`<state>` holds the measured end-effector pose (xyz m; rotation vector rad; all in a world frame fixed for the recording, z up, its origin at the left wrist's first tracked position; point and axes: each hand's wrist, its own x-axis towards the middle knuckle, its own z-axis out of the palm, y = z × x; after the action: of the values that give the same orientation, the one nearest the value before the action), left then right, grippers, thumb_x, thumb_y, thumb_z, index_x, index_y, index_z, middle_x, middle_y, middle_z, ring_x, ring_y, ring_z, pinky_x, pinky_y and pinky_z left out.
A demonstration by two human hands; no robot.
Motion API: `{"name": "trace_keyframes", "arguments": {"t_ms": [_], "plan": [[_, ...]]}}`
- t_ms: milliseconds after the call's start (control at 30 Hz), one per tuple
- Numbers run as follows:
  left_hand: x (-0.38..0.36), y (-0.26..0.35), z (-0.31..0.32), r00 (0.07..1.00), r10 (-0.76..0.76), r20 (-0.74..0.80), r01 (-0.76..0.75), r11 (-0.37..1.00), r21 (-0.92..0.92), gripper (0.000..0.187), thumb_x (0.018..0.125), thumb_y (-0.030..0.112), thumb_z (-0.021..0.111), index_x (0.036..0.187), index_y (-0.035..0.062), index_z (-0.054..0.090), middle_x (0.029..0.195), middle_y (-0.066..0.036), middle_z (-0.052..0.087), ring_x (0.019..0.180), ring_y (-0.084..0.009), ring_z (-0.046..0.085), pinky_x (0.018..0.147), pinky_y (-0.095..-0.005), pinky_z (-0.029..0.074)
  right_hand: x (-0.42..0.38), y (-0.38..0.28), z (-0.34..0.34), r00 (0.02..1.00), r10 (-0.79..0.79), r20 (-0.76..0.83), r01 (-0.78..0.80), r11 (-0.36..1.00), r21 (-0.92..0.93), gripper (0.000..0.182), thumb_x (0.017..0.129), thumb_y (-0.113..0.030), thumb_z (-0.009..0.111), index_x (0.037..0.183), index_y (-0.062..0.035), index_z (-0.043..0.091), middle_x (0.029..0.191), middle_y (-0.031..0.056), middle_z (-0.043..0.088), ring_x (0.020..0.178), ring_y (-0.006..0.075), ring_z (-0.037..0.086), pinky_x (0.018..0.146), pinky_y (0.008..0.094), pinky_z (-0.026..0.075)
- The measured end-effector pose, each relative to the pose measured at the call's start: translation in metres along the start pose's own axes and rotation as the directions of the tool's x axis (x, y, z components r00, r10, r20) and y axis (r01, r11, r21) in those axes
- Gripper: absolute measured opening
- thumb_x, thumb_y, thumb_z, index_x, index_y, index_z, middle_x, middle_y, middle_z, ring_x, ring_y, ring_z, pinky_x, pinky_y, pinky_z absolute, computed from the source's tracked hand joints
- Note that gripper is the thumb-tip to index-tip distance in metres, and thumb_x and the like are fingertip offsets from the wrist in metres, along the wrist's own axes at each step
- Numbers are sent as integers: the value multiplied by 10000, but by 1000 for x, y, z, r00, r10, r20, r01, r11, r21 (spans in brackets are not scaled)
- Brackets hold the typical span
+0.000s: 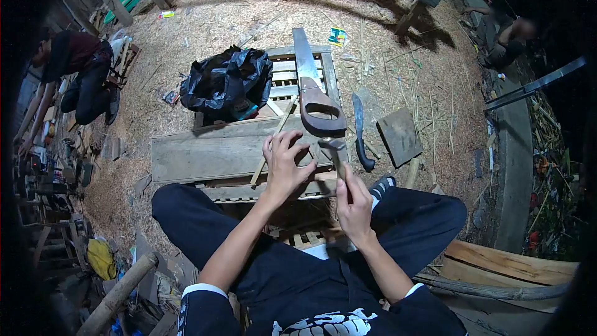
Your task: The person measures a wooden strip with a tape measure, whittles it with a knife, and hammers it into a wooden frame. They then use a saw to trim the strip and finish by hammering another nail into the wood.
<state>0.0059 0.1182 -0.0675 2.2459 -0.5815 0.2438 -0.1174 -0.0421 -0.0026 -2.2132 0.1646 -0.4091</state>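
Head view: two hands of the wearer, one tool held. Right hand is closed round the handle of one hammer; its head stands over the near part of the tabletop, just right of the left hand. Left hand has its fingers spread and bent, low over the planks (cannot tell whether they pinch anything small). One thin wooden strip lies slantwise, passing beside the left hand.

Counts of the rest: one handsaw, grip toward the wearer, blade pointing away; one big knife with a dark handle, right of the saw; one squarish board, right of the knife; one black plastic bag, its mouth open, left of the saw.

Surface: bare grey wood, planked in front, slatted behind. Room: floor strewn with shavings and scraps; two other people, one at left, one at far right; a yellow bag at lower left.
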Motion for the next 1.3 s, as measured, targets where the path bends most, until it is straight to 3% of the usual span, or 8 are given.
{"name": "trace_keyframes", "arguments": {"t_ms": [400,433,667,800,967,1067,1200,1300], "plan": [[1,1,1,999,15,-32,-15,1000,-3,373,725,280,867,1028,78,787,1331,-100,628,1345,-310,503,1208,-554,236,-2,10,7,997,-53,-50,52,999,-15,421,1055,-103,593,1467,-14,585,1021,243,701,903,413,695,784,470,538],[1,0,0,1000,8,-10,-8,1000,-2,368,726,278,867,1025,78,787,1334,-101,628,1346,-308,502,1208,-554,237,-1,12,3,987,75,139,-59,991,-118,425,1054,-100,592,1471,-18,583,1019,248,697,889,407,697,777,465,536],[1,0,2,999,13,-33,-13,1000,-16,359,716,264,867,1010,72,791,1338,-105,625,1348,-307,500,1206,-561,238,-3,9,6,998,-40,-54,40,999,-3,425,1066,-121,579,1481,-32,576,1031,246,699,894,403,701,796,466,536],[3,-1,0,1000,6,3,-6,1000,-2,346,733,272,869,1005,71,793,1339,-106,625,1350,-308,500,1210,-563,236,4,6,-2,981,112,157,-113,994,-1,424,1076,-127,573,1483,-12,565,1120,252,714,972,409,708,860,451,544],[2,-1,3,1000,15,-25,-15,1000,-2,345,742,282,873,1003,71,794,1329,-106,628,1350,-309,502,1214,-568,232,-1,11,7,988,-44,-146,49,998,35,432,1080,-130,567,1492,0,558,1095,253,718,974,394,713,844,448,543],[2,-1,1,1000,8,1,-8,1000,-6,357,740,291,875,1010,73,792,1325,-104,630,1353,-309,501,1217,-570,229,0,27,4,986,81,145,-67,993,-97,441,1076,-111,564,1502,2,549,978,244,686,883,403,689,789,470,528],[1,-1,1,1000,17,-10,-17,1000,1,368,737,294,877,1021,77,789,1325,-100,629,1353,-310,501,1218,-569,228,1,6,4,991,-69,-113,72,997,23,431,1064,-123,590,1487,-38,580,990,255,693,871,414,692,778,469,529],[2,0,0,1000,16,-4,-16,1000,15,368,735,291,877,1024,80,786,1331,-97,627,1351,-311,499,1218,-567,230,0,13,2,999,11,48,-9,998,-58,435,1056,-104,598,1484,-30,582,987,244,690,879,397,697,782,460,532]]}}
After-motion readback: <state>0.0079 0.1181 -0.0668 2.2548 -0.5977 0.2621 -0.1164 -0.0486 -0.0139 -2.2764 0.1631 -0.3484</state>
